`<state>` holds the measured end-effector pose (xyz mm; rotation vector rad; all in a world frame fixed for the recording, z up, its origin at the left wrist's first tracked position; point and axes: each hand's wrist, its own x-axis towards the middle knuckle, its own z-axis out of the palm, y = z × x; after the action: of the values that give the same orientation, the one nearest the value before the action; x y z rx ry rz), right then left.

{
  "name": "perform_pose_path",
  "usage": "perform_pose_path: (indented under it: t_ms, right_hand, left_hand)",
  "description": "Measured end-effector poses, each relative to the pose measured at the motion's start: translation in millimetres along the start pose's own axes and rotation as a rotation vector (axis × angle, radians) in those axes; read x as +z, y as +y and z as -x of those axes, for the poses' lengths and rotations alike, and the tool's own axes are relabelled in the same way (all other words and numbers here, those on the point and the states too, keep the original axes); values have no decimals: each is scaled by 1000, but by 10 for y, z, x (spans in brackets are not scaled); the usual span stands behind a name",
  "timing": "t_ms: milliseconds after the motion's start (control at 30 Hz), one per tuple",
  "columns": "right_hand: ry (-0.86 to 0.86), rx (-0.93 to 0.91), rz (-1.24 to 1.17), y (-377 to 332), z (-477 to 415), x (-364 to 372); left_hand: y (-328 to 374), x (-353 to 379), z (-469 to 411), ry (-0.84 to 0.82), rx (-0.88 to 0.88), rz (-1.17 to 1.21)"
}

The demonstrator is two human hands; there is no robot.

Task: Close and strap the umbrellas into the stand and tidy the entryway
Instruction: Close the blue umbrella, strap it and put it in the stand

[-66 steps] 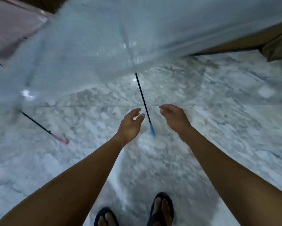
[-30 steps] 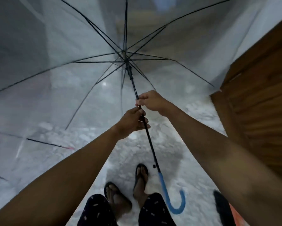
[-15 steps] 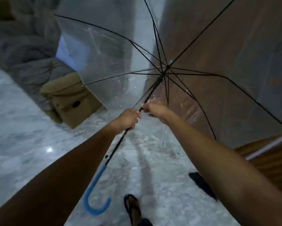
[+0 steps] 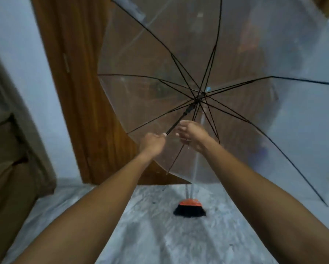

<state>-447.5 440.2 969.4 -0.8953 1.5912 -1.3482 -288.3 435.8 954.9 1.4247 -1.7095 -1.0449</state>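
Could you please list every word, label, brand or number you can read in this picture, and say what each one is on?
None can be read.
The transparent umbrella, the orange-headed broom, the wooden door and the brown box at the left show no legible text. The picture is blurred by motion, so any small print would be lost.

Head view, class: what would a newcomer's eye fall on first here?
The open clear plastic umbrella with black ribs fills the upper centre and right, before a brown wooden door. The left hand grips its black shaft, the right hand close beside. Lower down, an orange-and-black broom head stands on the grey marble floor.
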Motion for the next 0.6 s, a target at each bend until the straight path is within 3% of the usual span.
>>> perform_pose_path:
  t_ms: [267,600]
  right_hand:
    - [312,-86,-212,-683,285,-1631]
    - [409,-160,-159,-1355,453,-3071]
  left_hand:
    - [927,837,244,-145,215,25]
    - [1943,1982,366,-311,369,198]
